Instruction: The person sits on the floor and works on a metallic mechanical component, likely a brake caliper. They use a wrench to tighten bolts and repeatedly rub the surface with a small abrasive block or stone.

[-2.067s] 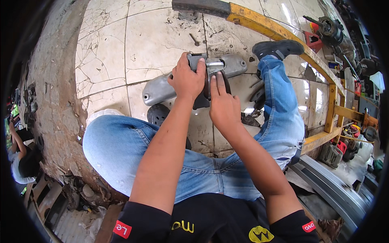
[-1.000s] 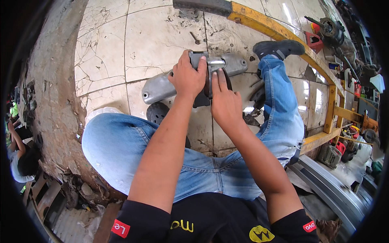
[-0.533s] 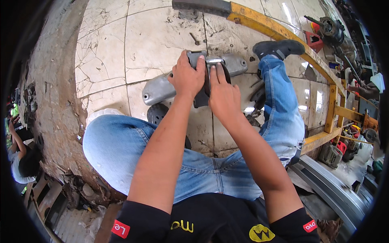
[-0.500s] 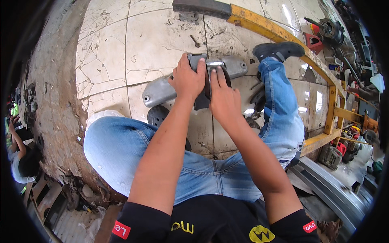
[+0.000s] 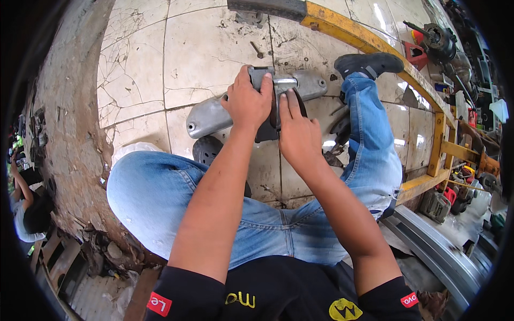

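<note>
My left hand [image 5: 247, 101] is closed round a dark grey rectangular metal part [image 5: 262, 71], its thumb along the top. Pressed against the right side of that part is a dark, curved-edged piece with a shiny metal end [image 5: 286, 83]; its exact kind I cannot make out. The fingers of my right hand [image 5: 297, 125] lie close together on this piece, two of them stretched forward. Beneath both hands, a long grey metal cover [image 5: 208, 119] with rounded ends and a hole at each end lies slantwise on the floor. My hands hide its middle.
Cracked white tiles [image 5: 134, 59] make up the floor, with a loose bolt [image 5: 256, 50] beyond my hands. A yellow metal frame [image 5: 369, 45] curves along the far right. My shoe [image 5: 369, 65] rests beside it. Tools and parts crowd the right edge; another person [image 5: 33, 208] is at far left.
My right fingers have slid slightly toward me along the dark piece, baring more of its shiny end. My left hand keeps its grip, and the grey cover lies in the same place.
</note>
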### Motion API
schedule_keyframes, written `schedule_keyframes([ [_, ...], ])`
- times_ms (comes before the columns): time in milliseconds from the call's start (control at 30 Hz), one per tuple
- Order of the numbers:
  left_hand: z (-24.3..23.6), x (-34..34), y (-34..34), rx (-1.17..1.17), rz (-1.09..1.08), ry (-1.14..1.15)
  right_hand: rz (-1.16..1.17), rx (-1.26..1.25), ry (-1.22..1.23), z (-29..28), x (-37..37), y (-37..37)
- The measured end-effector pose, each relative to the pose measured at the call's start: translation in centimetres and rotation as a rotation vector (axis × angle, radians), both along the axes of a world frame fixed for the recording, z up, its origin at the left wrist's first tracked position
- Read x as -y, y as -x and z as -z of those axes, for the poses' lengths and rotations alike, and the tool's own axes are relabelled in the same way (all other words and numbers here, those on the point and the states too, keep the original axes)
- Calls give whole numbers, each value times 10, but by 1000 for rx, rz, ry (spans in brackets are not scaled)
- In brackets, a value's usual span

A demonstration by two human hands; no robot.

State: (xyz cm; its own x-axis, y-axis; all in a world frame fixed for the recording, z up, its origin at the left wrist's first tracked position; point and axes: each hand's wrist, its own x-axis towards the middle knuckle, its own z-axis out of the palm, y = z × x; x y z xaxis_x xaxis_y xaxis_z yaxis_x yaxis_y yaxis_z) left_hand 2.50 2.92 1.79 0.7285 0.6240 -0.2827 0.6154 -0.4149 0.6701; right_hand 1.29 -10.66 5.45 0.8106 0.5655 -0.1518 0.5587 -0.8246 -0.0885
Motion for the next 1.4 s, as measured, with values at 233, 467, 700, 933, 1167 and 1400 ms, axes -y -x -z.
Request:
schedule_keyframes([
  [233, 7, 0, 1, 28, -15, -11, 0, 6, -30, 5, -1, -1],
  [467, 4, 0, 3, 19, -14, -2, 10, 1, -51, 7, -5, -5],
  [700, 2, -2, 0, -1, 8, -11, 42, -76, -5, -1, -3, 2],
  [933, 8, -2, 1, 4, -11, 11, 161, -171, -378, -4, 12, -27],
  [1167, 12, 3, 8, 33, -26, -23, 684, -572, -1005, 3, 56, -31],
  [1400, 13, 5, 11, 43, -28, -71, 569, -828, -1199, 5, 31, -13],
])
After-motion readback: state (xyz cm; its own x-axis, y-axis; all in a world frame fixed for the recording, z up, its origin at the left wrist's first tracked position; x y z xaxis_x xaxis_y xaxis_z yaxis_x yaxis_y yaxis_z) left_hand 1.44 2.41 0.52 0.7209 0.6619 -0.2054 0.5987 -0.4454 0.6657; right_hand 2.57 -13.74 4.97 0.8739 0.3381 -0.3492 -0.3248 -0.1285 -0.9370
